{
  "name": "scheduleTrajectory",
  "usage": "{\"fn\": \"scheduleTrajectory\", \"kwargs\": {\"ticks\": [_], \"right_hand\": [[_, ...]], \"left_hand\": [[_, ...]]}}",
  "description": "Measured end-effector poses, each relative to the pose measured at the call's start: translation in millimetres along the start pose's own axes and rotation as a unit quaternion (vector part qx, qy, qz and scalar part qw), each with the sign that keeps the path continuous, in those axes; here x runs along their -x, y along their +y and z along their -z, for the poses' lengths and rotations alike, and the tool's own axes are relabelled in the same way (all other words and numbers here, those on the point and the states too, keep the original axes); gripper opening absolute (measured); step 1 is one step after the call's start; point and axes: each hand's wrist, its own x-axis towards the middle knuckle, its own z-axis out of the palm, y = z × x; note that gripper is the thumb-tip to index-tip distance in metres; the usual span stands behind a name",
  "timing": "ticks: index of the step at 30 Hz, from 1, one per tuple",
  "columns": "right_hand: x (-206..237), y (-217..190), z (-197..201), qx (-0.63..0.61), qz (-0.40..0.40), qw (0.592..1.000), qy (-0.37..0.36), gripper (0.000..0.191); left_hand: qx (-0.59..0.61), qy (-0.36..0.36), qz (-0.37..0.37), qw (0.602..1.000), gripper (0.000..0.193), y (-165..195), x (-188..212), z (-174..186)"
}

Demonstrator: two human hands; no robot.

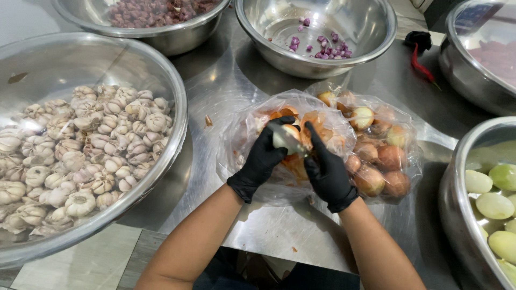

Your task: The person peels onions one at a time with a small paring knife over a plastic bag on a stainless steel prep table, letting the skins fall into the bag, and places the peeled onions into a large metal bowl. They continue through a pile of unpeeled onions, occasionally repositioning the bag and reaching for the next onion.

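Nearest the camera, two bare forearms come up from the bottom edge, both ending in black gloves. The left hand [262, 159] has its fingers curled around a pale, half-peeled onion [286, 137], holding it just above a clear plastic bag [236, 145] of loose orange skins. The right hand [324, 167] closes in on the same onion from the other side, fingers bent and narrow against it. Just beside them, to the right, a second clear bag [408, 161] holds brown unpeeled onions. A wide steel bowl of garlic bulbs [80, 156] sits to the left on the steel table [226, 80], and a bowl of peeled onions [492, 207] stands at the right edge.
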Motion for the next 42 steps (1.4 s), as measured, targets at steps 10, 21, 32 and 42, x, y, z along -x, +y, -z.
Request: {"fn": "scheduleTrajectory", "kwargs": {"ticks": [10, 21, 32, 42], "right_hand": [[-5.2, -28.5, -7.4, 0.019, -0.115, 0.992, -0.042, 0.076], [-7.0, -31.8, -4.5, 0.098, -0.087, 0.991, -0.025, 0.072], [13.5, 37.2, -37.7, -0.237, -0.116, 0.961, 0.083, 0.050], [8.6, 8.7, -12.1, -0.028, -0.114, 0.992, 0.044, 0.062]], "left_hand": [[-0.075, 0.041, -0.039, 0.996, 0.062, -5.8, 2.4, -10.7], [-0.114, 0.017, -0.033, 0.993, 0.057, 1.9, 9.4, -8.9], [-0.087, 0.012, -0.006, 0.996, 0.061, -4.6, 3.7, -7.0], [0.053, 0.055, 0.005, 0.997, 0.062, -1.5, -4.9, -7.0]]}}
